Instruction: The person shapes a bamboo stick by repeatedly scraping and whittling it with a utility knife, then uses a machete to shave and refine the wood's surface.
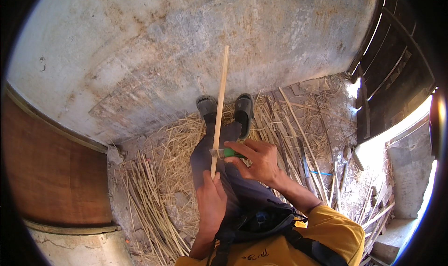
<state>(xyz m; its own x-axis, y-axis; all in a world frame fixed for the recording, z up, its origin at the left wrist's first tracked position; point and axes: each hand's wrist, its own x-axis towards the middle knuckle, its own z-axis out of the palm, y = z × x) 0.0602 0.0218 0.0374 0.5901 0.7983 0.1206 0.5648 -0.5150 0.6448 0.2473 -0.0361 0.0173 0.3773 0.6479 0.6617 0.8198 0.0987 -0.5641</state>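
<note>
"What is the largest thing we face?"
"The stained pale wall [158, 47], with straw-coloured shavings [175, 147] spread over the floor in front of it."
"And how does our long wooden strip [221, 93] lie?"
"In front of our body, above our legs. Its long axis runs away from us toward the wall, the far end leaning slightly right. We can't tell whether that end touches the wall."
"Which of our hands is nearer to it?"
"Our left hand [212, 198]: it is closed around the near end. Our right hand [257, 161] sits just right of the strip and a little farther out, thumb and fingers pinched on a green-handled tool [229, 152]."
"How does the tool's metal blade [215, 151] stand?"
"Crosswise to the strip, just beyond our left hand. It seems to touch the wood."
</note>
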